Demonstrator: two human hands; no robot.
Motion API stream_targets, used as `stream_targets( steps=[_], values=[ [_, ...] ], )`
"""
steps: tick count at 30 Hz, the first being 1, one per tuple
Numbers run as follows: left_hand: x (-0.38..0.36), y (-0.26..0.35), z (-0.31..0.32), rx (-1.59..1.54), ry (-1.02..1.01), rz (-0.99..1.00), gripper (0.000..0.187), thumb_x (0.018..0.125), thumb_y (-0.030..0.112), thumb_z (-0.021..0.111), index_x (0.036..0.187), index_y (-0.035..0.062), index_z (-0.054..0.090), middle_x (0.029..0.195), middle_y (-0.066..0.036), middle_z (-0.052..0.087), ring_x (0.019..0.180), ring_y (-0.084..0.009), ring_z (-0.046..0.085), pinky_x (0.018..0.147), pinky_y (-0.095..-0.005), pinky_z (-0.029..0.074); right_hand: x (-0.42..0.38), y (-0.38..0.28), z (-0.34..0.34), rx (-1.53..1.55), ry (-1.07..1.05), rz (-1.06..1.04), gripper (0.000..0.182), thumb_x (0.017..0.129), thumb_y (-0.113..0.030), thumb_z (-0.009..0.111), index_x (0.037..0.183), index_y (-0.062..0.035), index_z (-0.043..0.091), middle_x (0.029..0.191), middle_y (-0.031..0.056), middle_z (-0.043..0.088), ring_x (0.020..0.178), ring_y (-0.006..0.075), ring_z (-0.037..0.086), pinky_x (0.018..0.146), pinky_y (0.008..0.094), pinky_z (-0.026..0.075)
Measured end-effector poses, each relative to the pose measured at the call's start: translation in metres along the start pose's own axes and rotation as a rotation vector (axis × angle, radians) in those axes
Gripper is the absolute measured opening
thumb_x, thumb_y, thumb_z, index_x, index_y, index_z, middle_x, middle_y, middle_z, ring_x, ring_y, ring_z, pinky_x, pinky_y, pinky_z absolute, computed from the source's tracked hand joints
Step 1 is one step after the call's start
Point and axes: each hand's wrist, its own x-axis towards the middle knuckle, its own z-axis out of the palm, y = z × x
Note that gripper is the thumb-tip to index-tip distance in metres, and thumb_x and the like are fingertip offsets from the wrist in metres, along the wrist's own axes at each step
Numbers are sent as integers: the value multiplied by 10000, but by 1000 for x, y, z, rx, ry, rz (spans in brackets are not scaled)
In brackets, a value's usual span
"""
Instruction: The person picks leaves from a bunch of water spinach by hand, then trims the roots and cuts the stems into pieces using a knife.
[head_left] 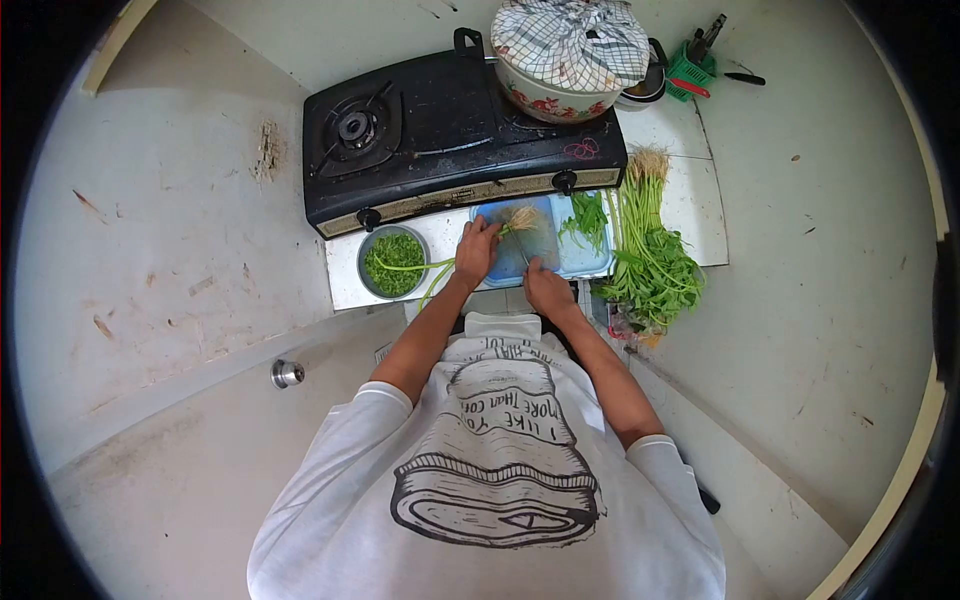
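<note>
On the blue board (548, 232), my left hand (477, 250) is closed around green stalks (438, 266), whose pale roots (523, 217) stick out to the right. The stalks' other ends reach left over a grey bowl (420, 232) of chopped greens (393, 264). My right hand (548, 289) is closed on a knife (522, 248), its thin blade pointing up towards the roots. Loose leaves (586, 219) lie at the board's right side. A large bunch of rooted greens (655, 250) rests just right of the board.
Behind the board stands a black two-burner stove (430, 130), with a cloth-covered floral pot (560, 98) on its right burner. A green basket (692, 72) of utensils is at the back right, beside a black-handled knife (745, 78). Walls enclose both sides.
</note>
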Motion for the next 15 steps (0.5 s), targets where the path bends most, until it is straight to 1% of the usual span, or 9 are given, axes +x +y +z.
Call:
stream_targets(
  steps=[6, 9, 12, 15],
  values=[
    [0, -1, -1, -22, -18, -27, 300, 849, 22, 683, 1137, 98, 722, 1015, -126, 552, 959, -348, 556, 850, -473, 523, -12, -2, -11, -33, -48, 26, 359, 1075, -287, 434, 1177, 57, 448, 799, 315, 704, 760, 506, 706, 704, 600, 570],
    [2, 1, -2, -28, -13, -19, 300, 852, 16, 682, 1137, 100, 721, 1010, -126, 548, 952, -348, 551, 846, -475, 519, -21, 3, -8, -55, -18, 6, 361, 1072, -285, 432, 1193, 55, 449, 796, 311, 706, 759, 499, 710, 705, 600, 571],
    [0, 2, -1, -31, -10, -22, 295, 855, 17, 683, 1137, 95, 718, 1007, -127, 544, 946, -351, 546, 847, -476, 512, -10, 3, -6, -31, -65, 32, 352, 1072, -279, 424, 1191, 52, 452, 796, 310, 708, 760, 492, 714, 708, 595, 575],
    [2, 0, -1, -27, -22, -10, 294, 858, 25, 688, 1144, 90, 715, 1007, -129, 542, 942, -352, 544, 851, -477, 505, 0, 2, 2, -66, -67, 1, 346, 1071, -270, 423, 1184, 55, 455, 804, 311, 710, 771, 492, 716, 712, 590, 577]
  ],
)
